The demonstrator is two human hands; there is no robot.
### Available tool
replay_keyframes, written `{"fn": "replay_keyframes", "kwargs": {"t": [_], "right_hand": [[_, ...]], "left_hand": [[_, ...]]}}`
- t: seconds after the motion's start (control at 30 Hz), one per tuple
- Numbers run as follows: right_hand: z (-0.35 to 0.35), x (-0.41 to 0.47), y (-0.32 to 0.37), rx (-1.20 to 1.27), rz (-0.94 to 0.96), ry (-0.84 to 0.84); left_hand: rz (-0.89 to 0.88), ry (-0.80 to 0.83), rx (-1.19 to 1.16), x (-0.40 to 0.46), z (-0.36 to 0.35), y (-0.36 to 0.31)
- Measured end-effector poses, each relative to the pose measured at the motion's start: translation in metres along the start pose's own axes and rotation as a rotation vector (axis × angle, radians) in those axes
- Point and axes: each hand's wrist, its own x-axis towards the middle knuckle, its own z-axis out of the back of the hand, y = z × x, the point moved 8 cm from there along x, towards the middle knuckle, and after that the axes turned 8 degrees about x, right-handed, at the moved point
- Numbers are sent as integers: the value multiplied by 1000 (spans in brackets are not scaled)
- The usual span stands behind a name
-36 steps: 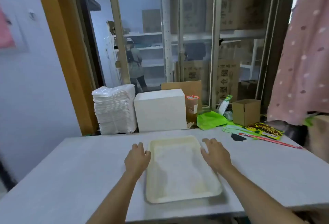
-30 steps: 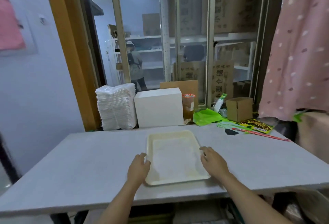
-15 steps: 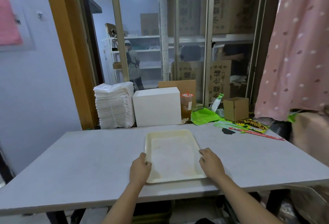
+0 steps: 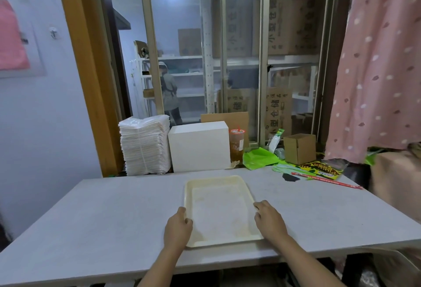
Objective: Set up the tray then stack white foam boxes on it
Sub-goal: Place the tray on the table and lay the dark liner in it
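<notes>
A cream plastic tray (image 4: 219, 183) lies flat on the grey table (image 4: 109, 213), near its front edge. My left hand (image 4: 177, 229) grips the tray's left rim, thumb over the edge. On the right rim rests my right hand (image 4: 270, 221), fingers curled around it. Nothing lies in the tray. Behind the table stands a tall stack of white foam boxes (image 4: 145, 145) wrapped in clear plastic, and beside it a large white foam block (image 4: 199, 148).
A drink cup (image 4: 237, 145), a green bag (image 4: 259, 158), a small cardboard box (image 4: 299, 148) and printed packets (image 4: 323, 170) crowd the back right. A pink curtain (image 4: 378, 65) hangs at right. Glass panes behind show shelves and a person.
The tray slid toward the table's front edge, then stayed put. Both hands moved from resting beside it to gripping its side rims. My view has tilted slightly.
</notes>
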Motion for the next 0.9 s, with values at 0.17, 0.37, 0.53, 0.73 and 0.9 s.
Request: {"fn": "replay_keyframes", "kwargs": {"t": [0.17,0.37,0.53,0.73,0.9], "right_hand": [[4,-1,6,-162,4,61],[31,-5,61,-306,47,-202],[11,-23,182,-48,344,-312],[-80,-116,346,175,775,-136],[-178,-230,416,212,1037,77]], "left_hand": [[-3,94,16,1,7,1],[39,-51,20,-2,67,22],[82,-333,80,-31,157,75],[290,-670,155,-135,250,214],[750,-740,206,-288,267,380]]}}
